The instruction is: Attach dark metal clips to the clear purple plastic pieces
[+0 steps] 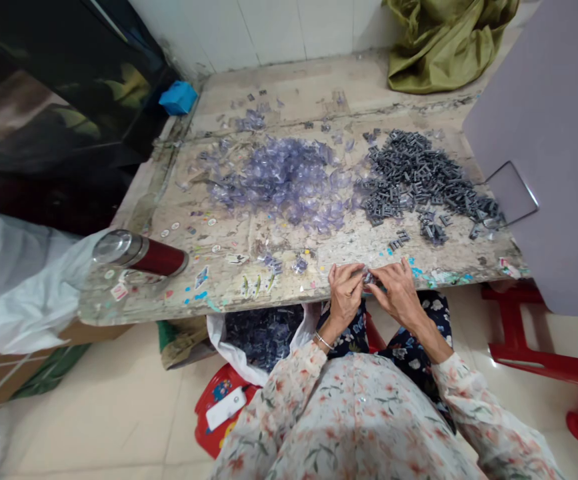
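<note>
My left hand (345,293) and my right hand (395,288) meet at the front edge of the worn table (219,280). Between their fingertips is a small dark and clear plastic piece (367,275), pinched from both sides. Its details are too small to tell. Beyond my hands, to the right, lies a heap of dark grey plastic parts (413,170). A spread pile of clear purplish plastic parts (289,173) covers the middle of the table. Two small clusters of pieces (299,265) lie near the front edge, left of my left hand.
A red flask (161,257) stands at the table's left. Below the edge, an open white sack (216,337) holds many dark pieces. A white phone (226,408) rests on a red stool (206,400). A grey panel (549,153) stands at the right, an olive cloth (439,50) at the back.
</note>
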`<action>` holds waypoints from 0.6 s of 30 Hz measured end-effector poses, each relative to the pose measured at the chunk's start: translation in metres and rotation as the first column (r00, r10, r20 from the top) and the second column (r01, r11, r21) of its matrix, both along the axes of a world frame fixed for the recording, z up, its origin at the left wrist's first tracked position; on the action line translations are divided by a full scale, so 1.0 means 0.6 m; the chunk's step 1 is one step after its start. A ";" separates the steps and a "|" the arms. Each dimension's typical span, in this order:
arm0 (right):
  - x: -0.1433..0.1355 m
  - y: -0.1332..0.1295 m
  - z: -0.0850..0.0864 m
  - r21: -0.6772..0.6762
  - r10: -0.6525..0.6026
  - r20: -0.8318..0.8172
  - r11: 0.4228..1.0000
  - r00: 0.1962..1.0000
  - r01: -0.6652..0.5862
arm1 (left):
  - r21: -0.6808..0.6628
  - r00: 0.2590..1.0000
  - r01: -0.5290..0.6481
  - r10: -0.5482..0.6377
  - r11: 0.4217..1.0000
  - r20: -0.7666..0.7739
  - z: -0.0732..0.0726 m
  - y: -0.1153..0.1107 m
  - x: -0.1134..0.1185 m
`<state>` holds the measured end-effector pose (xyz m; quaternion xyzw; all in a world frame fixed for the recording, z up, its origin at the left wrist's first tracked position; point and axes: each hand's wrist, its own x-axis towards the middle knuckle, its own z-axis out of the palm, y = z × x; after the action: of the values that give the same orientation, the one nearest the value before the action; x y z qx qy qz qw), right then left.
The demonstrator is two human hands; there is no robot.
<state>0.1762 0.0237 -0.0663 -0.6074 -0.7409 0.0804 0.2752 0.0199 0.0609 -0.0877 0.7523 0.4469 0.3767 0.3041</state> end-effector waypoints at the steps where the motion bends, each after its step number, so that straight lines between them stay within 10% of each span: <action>1: 0.001 0.000 -0.002 -0.003 0.000 0.005 1.000 1.000 0.000 | 0.004 1.000 0.003 -0.003 1.000 -0.007 -0.002 0.000 0.000; 18: 0.008 -0.003 -0.014 -0.034 0.023 0.063 0.999 0.998 -0.021 | 0.050 0.983 0.037 -0.028 0.998 -0.182 -0.001 -0.001 0.001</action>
<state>0.1810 0.0217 -0.0747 -0.6058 -0.7546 0.0764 0.2404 0.0205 0.0605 -0.0882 0.7984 0.4501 0.3135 0.2483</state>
